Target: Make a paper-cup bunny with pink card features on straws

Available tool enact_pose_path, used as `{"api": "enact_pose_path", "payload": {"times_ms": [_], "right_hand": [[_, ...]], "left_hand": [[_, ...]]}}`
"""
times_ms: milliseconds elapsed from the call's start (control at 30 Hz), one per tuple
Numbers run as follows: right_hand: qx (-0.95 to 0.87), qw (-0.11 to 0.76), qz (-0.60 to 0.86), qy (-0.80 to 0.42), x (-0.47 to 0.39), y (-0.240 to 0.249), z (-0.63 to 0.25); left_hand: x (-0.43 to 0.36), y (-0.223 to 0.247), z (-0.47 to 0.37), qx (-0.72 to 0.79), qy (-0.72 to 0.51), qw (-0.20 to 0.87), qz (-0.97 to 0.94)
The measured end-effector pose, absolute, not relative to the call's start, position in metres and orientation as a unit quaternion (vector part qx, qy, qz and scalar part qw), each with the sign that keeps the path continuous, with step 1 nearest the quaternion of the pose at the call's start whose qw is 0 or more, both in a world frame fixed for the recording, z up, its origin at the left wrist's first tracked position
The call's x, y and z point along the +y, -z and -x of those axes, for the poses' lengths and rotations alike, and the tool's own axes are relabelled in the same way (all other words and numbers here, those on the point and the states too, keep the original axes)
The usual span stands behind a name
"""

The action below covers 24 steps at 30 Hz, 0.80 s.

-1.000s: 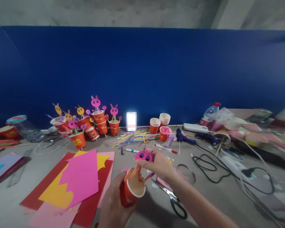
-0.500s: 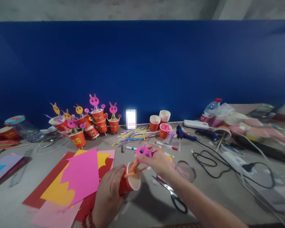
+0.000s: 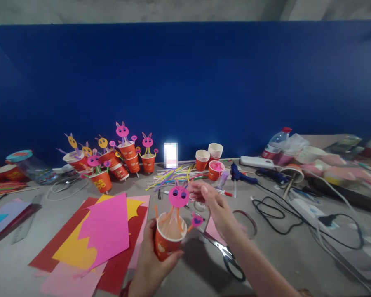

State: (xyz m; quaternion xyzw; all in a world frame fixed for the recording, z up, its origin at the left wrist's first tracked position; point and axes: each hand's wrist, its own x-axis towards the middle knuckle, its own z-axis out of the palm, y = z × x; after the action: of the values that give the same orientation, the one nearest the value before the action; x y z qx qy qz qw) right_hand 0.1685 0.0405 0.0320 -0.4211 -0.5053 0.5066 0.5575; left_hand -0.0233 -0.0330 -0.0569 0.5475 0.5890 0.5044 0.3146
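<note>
My left hand (image 3: 154, 255) is wrapped round a red paper cup (image 3: 167, 246), which is tilted so that its white rim and inside show. From the cup rises a round pink paper face (image 3: 178, 197) with ears and dark eyes, carried on orange stems (image 3: 174, 214) that look like pipe cleaners. On the cup's right side an orange arm ends in a small pink paper piece (image 3: 197, 220) with a purple centre. My right hand (image 3: 212, 202) is just right of the face, fingers bent and apart, with nothing visible in them.
Scissors (image 3: 225, 253) and a tape roll (image 3: 247, 222) lie right of the cup. Coloured paper sheets (image 3: 106, 231) are at left. Behind stand finished cup figures (image 3: 148, 161), loose pipe cleaners (image 3: 176, 175), stacked cups (image 3: 202, 161) and a blue glue gun (image 3: 243, 175). Cables (image 3: 275, 210) run at right.
My left hand has turned the cup more upright, and the pink face now faces me. My right hand has let go of the face and moved slightly right.
</note>
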Motion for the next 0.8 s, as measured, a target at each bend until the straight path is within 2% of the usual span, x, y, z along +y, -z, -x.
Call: {"api": "enact_pose_path", "payload": {"times_ms": [267, 700, 800], "right_hand": [[-0.474, 0.558, 0.408, -0.546, 0.006, 0.022, -0.154], [-0.485, 0.574, 0.409, -0.518, 0.003, 0.019, -0.142], [-0.516, 0.549, 0.409, -0.515, 0.006, 0.022, -0.144]], "left_hand": [[-0.034, 0.05, 0.009, 0.608, -0.516, 0.327, -0.507], [-0.041, 0.072, 0.009, 0.618, -0.519, 0.305, -0.506], [-0.039, 0.067, 0.016, 0.609, -0.532, 0.326, -0.489]]}}
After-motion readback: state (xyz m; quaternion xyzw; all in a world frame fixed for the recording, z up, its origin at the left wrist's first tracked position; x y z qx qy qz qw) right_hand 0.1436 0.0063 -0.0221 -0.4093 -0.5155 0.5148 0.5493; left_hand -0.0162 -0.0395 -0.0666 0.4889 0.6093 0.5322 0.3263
